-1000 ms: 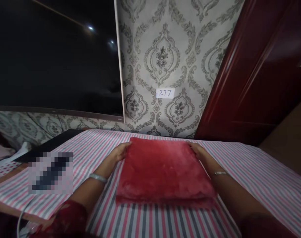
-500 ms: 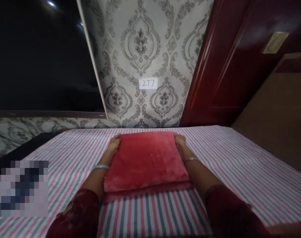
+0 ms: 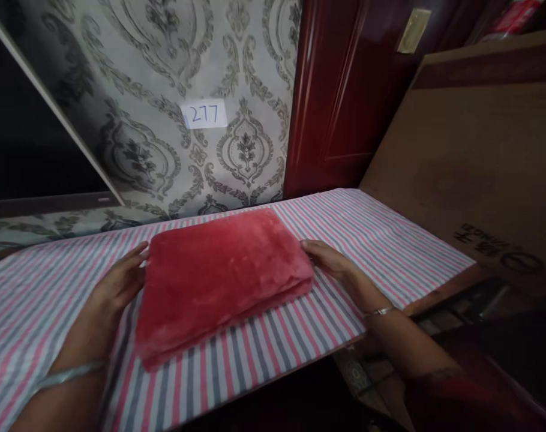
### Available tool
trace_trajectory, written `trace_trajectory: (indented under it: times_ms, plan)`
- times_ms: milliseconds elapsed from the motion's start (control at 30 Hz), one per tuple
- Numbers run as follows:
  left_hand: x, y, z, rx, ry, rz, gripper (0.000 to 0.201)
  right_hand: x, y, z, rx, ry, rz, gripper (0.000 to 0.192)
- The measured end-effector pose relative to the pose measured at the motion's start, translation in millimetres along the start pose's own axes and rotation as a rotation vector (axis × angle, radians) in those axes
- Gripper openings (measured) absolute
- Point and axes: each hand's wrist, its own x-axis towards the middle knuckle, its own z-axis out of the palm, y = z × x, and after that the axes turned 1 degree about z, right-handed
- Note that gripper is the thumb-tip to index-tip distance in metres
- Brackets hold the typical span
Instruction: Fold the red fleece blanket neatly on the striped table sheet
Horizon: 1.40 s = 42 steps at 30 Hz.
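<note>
A folded red plush blanket [image 3: 223, 270] lies flat on the striped cloth [image 3: 273, 354], its folded layers showing along the near edge. My left hand [image 3: 122, 279] is at the blanket's left side, fingers stretched out and slightly apart, the tips at or just beside the edge. On the opposite side, my right hand [image 3: 327, 258] has its fingers extended against the right edge, and part of its thumb is hidden. Neither hand grips the fabric.
Behind the table is a patterned wall with a paper label [image 3: 204, 114] reading 277. A dark screen [image 3: 34, 138] is at the left. A dark red door [image 3: 331, 90] and a large cardboard box [image 3: 471, 156] stand at the right.
The view has turned right and come closer. My hands have released the blanket's far corners and moved back along its sides. The blanket now lies at an angle in view.
</note>
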Motion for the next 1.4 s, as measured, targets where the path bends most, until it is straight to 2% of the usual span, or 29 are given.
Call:
trace_trajectory:
  times_ms: [100,167,233,333,433,567,667,767,900,1000,1100,1233,1300,1400]
  plan:
    - [-43,-11,-8.4,-0.101,0.083,-0.153,0.057,-29,8,-6,-0.115,-0.072,-0.067,0.037]
    - [-72,-24,-8.1,-0.034,0.103,-0.158,0.074,-41,15,-4,-0.174,-0.087,-0.079,0.039]
    - [-97,-37,-3.6,0.101,0.091,-0.102,0.091,-45,22,0,-0.202,-0.073,-0.093,0.040]
    - [-118,-48,5.0,0.316,0.046,0.054,0.094,-43,31,5,-0.216,-0.014,-0.129,0.035]
    - [-119,-49,7.5,0.428,-0.048,0.100,0.080,-39,36,6,-0.221,0.075,-0.152,0.033]
    - [-109,-51,-0.5,0.492,-0.013,0.151,0.062,-41,39,2,-0.191,0.177,-0.155,0.036]
    - [-108,-59,-8.3,0.507,0.006,0.169,0.061,-44,41,0,-0.186,0.155,-0.117,0.038]
    - [-115,-70,-14.7,0.537,-0.021,0.189,0.069,-46,41,-1,-0.182,0.131,-0.133,0.040]
    - [-125,-85,-21.0,0.687,-0.068,0.335,0.083,-46,42,-1,-0.185,0.114,-0.164,0.042]
    - [-127,-90,-23.4,0.788,-0.088,0.496,0.069,-45,42,2,-0.110,0.115,-0.172,0.042]
    - [-124,-84,-23.0,0.852,-0.091,0.594,0.053,-43,40,8,-0.039,0.137,-0.157,0.049]
    - [-119,-69,-20.7,0.839,-0.007,0.705,0.042,-45,35,15,0.007,0.206,-0.237,0.046]
    - [-118,-69,-21.1,0.836,0.011,0.716,0.041,-49,35,14,-0.014,0.215,-0.254,0.042]
    - [-120,-81,-23.9,0.836,-0.037,0.656,0.044,-58,39,6,-0.117,0.208,-0.175,0.040]
